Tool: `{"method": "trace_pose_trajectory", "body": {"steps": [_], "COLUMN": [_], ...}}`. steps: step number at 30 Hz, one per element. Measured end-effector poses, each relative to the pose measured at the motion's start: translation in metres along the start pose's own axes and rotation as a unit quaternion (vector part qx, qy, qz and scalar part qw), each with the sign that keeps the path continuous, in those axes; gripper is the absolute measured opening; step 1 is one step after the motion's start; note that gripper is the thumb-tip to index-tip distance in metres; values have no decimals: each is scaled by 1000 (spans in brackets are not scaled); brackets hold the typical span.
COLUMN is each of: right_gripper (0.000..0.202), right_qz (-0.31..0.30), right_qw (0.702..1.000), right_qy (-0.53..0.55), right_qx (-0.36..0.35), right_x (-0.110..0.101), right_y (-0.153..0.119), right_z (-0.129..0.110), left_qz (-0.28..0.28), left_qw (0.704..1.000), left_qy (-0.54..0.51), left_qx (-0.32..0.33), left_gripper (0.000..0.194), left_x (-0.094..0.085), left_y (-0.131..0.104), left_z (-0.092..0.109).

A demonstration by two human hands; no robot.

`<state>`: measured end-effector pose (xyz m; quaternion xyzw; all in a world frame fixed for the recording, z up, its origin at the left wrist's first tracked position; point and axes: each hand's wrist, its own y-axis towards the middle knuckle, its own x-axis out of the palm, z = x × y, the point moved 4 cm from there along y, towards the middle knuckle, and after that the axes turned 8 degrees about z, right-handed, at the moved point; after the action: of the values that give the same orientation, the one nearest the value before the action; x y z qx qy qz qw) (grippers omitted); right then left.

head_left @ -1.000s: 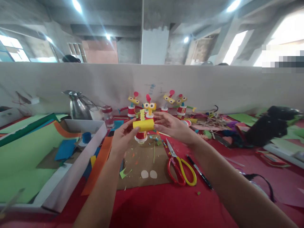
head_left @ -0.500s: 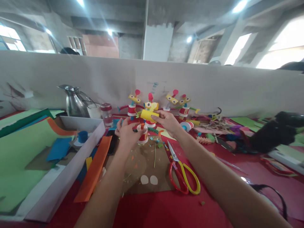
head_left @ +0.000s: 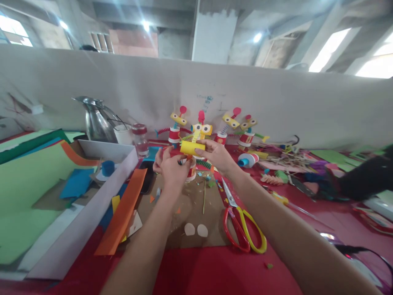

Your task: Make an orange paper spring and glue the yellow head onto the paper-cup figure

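A yellow paper tube point(head_left: 190, 148) is held sideways by its right end in my right hand point(head_left: 216, 156), thumb in front and fingers behind. My left hand point(head_left: 173, 167) is closed, thumb and forefinger at the top of a red-and-white paper cup figure point(head_left: 191, 173) just under the tube. That cup has dark green coiled paper arms, and its left side is hidden by my hand. Two white paper discs point(head_left: 189, 229) lie on the brown board point(head_left: 184, 209). Large scissors point(head_left: 244, 221) with one red and one yellow handle rest partly open at its right edge.
Several finished cup figures point(head_left: 175, 134) stand along the white partition point(head_left: 138, 86). To the left are a box point(head_left: 82, 221) of coloured paper, an orange strip point(head_left: 123, 213), a steel jug point(head_left: 96, 123) and a jar point(head_left: 140, 141). At right, a person's dark sleeve point(head_left: 365, 172) reaches over scraps.
The camera view has tilted down and shifted slightly left. Both hands stay close together at the tube and cup, my left fingers a little nearer the tube. The dark sleeve at right has moved.
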<state>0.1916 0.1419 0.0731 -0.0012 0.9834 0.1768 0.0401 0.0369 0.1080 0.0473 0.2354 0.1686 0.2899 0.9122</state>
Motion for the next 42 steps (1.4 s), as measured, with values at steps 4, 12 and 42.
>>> {"method": "trace_pose_trajectory", "body": {"steps": [4,12,42], "right_gripper": [47,48,41], "right_qz": [3,-2,-24], "right_qw": [1000,1000,985], "right_qy": [-10,-8,-140], "right_qx": [-4,4,-97], "right_x": [-1,3,3], "right_y": [-2,-3,1], "right_z": [1,6,-3], "left_qz": [12,8,4], "left_qw": [1000,999,998], "left_qy": [-24,-19,39], "left_qx": [-10,-47,-58], "left_gripper": [11,11,23], "left_x": [0,-1,-29], "left_y": [1,1,-8], "left_z": [-2,-3,-5]}}
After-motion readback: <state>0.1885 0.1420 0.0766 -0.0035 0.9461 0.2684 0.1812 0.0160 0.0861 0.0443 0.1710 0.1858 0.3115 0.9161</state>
